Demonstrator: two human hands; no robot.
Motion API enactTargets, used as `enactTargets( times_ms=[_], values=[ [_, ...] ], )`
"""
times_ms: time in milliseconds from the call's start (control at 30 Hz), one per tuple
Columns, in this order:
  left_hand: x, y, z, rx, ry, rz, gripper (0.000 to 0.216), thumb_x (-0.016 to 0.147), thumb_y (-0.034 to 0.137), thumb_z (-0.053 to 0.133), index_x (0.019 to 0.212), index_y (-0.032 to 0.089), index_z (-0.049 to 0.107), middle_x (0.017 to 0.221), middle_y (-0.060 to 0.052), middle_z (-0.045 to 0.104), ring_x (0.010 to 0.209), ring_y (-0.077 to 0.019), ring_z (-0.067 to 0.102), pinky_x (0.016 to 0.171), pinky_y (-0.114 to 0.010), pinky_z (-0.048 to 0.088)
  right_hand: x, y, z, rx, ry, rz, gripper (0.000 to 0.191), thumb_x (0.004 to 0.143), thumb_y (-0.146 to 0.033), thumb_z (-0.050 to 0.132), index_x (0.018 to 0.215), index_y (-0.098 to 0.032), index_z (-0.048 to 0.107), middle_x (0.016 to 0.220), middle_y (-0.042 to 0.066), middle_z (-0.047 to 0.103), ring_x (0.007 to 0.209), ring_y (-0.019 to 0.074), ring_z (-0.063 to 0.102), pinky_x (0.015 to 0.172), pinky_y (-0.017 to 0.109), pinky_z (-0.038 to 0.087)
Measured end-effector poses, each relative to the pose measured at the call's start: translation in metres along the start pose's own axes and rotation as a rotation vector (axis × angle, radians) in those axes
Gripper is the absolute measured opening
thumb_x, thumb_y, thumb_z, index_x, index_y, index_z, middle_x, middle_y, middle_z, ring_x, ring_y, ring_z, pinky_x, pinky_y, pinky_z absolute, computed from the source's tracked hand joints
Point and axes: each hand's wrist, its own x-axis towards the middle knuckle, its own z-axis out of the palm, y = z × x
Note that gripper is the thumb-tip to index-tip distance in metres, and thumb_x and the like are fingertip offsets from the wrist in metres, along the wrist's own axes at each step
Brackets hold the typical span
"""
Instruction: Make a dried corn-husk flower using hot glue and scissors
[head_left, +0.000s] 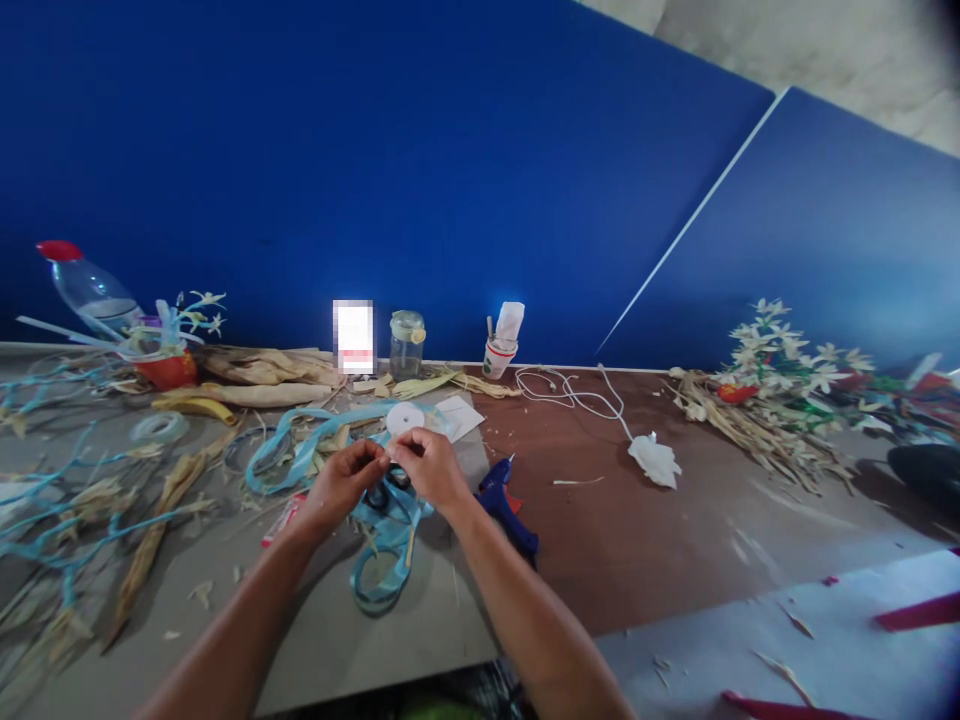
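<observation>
My left grip [346,480], right grip [429,465] pinched mid-frame, contents unclear; glossy light-blue ribbon [405,512] below, dark-blue plastic glue gun [499,497] centre-right.

glossy blue ribbon [302,458], smooth plastic glue gun [495,487], rough husks [266,364]

Soft light — edges apparently blurred.

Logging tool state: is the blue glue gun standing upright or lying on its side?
Lying on its side: the blue glue gun shows in profile against the brown tabletop.
</observation>
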Motion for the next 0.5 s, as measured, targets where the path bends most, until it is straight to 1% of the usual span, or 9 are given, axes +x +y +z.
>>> enactTargets(
  times_ms=[67,133,200,300,400,500],
  values=[
    [0.002,-0.002,-0.001,0.032,0.024,0.014,0.022,0.064,0.037,0.069,0.062,0.018,0.06,0.048,0.003,0.049,0.046,-0.0098,0.04,0.045,-0.02,0.032,0.003,0.003,-0.005,0.057,0.056,0.016,0.015,0.07,-0.029,0.055,0.063,-0.017,0.06,0.058,-0.004,0.056,0.057,0.0101,0.05,0.057,0.02,0.039],
    [0.005,-0.006,-0.003,0.065,0.068,0.038,0.019,0.064,0.035,0.068,0.061,0.018,0.061,0.049,0.002,0.051,0.048,-0.0111,0.043,0.047,-0.021,0.033,0.007,0.008,-0.011,0.128,0.11,0.068,0.017,0.069,-0.032,0.055,0.063,-0.017,0.059,0.054,-0.005,0.051,0.053,0.0092,0.045,0.053,0.02,0.037],
    [0.009,-0.012,-0.006,0.089,0.147,0.052,0.015,0.062,0.031,0.07,0.065,0.018,0.064,0.052,0.001,0.055,0.052,-0.013,0.046,0.05,-0.022,0.034,0.01,0.015,-0.016,0.186,0.142,0.135,0.017,0.067,-0.033,0.054,0.063,-0.017,0.058,0.05,-0.006,0.047,0.05,0.0088,0.042,0.051,0.02,0.034],
    [0.013,-0.021,-0.011,0.158,0.23,0.073,0.011,0.059,0.025,0.071,0.067,0.018,0.067,0.059,0.0,0.06,0.057,-0.0144,0.048,0.054,-0.022,0.035,0.011,0.026,-0.02,0.245,0.173,0.199,0.017,0.066,-0.034,0.054,0.063,-0.017,0.057,0.047,-0.007,0.045,0.047,0.0083,0.04,0.049,0.02,0.032],
    [0.015,-0.023,-0.014,0.218,0.316,0.083,0.01,0.06,0.021,0.069,0.069,0.019,0.067,0.063,-0.001,0.061,0.061,-0.0157,0.051,0.058,-0.023,0.037,0.01,0.035,-0.02,0.276,0.168,0.213,0.018,0.066,-0.034,0.054,0.063,-0.017,0.056,0.047,-0.007,0.045,0.046,0.0078,0.039,0.048,0.02,0.032],
    [0.016,-0.023,-0.015,0.286,0.392,0.09,0.008,0.062,0.021,0.066,0.07,0.019,0.067,0.066,-0.001,0.061,0.065,-0.0166,0.052,0.062,-0.025,0.039,0.009,0.036,-0.021,0.293,0.183,0.193,0.017,0.066,-0.034,0.054,0.063,-0.017,0.057,0.049,-0.007,0.045,0.047,0.0077,0.039,0.049,0.02,0.032]
  ],
)
